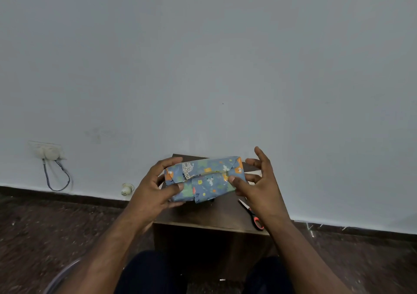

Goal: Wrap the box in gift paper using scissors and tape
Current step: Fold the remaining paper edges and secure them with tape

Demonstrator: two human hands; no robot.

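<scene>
Holding the wrapped box (204,179) up just above the brown counter (216,214): left hand (155,187) gripping its left end, fingers curled round it; right hand (257,185) pinching the right end, upper fingers splayed. Scissors (251,213) lying on the counter, right.

Box (204,178): glossy printed paper, glinting by right thumb. Table (209,217): matt brown wood. Scissors (252,214): plastic handles.
</scene>
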